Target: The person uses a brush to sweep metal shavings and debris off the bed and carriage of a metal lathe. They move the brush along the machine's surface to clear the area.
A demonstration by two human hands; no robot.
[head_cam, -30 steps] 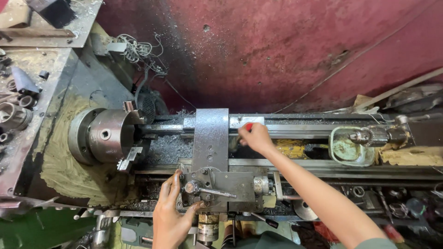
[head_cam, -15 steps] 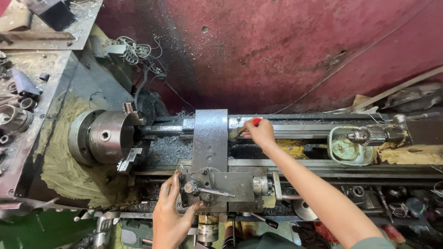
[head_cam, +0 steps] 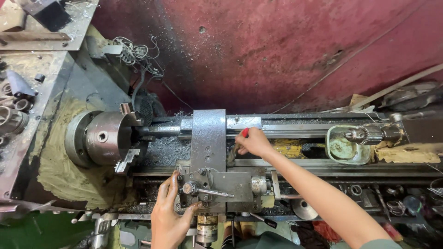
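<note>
Looking down on a metal lathe [head_cam: 295, 166] with chips all over the bed. The right hand [head_cam: 253, 143] is reaching across to about 12 o'clock of the carriage [head_cam: 208, 138], fingers clenched round a small brush [head_cam: 233, 153] with a red handle tip poking out at the top; the bristles sit right at the carriage's right edge, down on the rails where the chips collect, which is probably why it's held low and angled. The left hand [head_cam: 170, 216] is down at 6 o'clock, fingers spread loosely against the left side of the front block with the handle [head_cam: 203, 190], resting rather than gripping, looks like it's there for bracing. The chuck [head_cam: 99, 138] sits off at 9 o'clock, the drill chuck [head_cam: 369, 134] way over at 3 o'clock, well apart from both hands.
</note>
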